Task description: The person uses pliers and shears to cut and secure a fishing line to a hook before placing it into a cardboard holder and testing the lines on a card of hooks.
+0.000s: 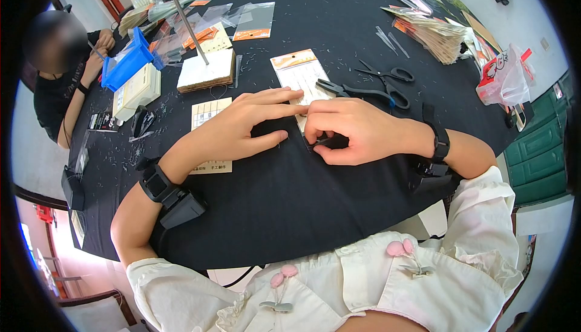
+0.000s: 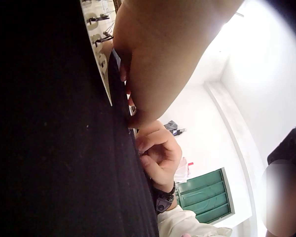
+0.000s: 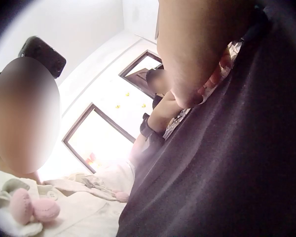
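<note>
My left hand [image 1: 251, 120] reaches over a printed beige card [image 1: 212, 167], its fingers extended toward my right hand and thumb apart. In the left wrist view, small black loops sit along that card. My right hand [image 1: 369, 127] is curled close over the black cloth, thumb and forefinger pinching a small dark piece [image 1: 319, 143], mostly hidden by the fingers. Just beyond the fingertips lies an orange-headed white card [image 1: 298, 69]. Dark-handled pliers [image 1: 357, 92] rest partly on it, and black scissors [image 1: 387, 78] lie to their right.
A wooden block [image 1: 206, 72] holds an upright metal rod. Left of it stand a blue basket [image 1: 128, 60] and a black stapler [image 1: 143, 121]. Stacked cards [image 1: 430, 32] and a plastic bag [image 1: 507, 78] lie at right. Another person [image 1: 57, 90] sits at left.
</note>
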`<state>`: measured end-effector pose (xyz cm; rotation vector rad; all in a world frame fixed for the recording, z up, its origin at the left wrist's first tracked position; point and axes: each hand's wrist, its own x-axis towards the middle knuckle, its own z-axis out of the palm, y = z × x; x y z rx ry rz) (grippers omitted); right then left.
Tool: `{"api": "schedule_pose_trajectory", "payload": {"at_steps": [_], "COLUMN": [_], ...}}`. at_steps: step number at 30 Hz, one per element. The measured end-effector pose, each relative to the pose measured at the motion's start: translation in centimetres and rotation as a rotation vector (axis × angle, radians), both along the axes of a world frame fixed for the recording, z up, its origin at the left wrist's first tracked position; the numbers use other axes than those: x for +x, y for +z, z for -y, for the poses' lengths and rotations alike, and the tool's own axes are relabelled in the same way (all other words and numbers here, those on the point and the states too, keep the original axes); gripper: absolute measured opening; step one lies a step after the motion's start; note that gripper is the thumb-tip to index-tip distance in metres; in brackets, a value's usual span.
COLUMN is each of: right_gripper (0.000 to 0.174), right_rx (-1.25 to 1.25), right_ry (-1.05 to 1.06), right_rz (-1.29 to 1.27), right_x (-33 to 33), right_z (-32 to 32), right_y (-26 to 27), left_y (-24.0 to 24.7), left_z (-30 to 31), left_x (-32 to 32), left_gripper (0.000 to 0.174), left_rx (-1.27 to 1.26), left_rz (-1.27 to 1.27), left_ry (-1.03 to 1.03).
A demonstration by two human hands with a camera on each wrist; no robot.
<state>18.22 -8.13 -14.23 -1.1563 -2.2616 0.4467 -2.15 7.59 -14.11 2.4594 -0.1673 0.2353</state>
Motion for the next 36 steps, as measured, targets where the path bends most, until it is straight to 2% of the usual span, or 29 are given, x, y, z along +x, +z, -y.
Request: {"api": "schedule_pose_trajectory", "payload": {"at_steps": [36], "right_gripper": [0.014], "right_rx": [0.001], "right_ry": [0.009], "right_rz": [0.014], "right_x": [0.1], "right_z": [-0.04], "right_y": [-0.03], "left_y": [-0.08], "left_z": [-0.07], "left_x": [0.05], "left_gripper": [0.055], "left_rx": [0.003], "left_rz": [0.013], "left_ry": [-0.005]}}
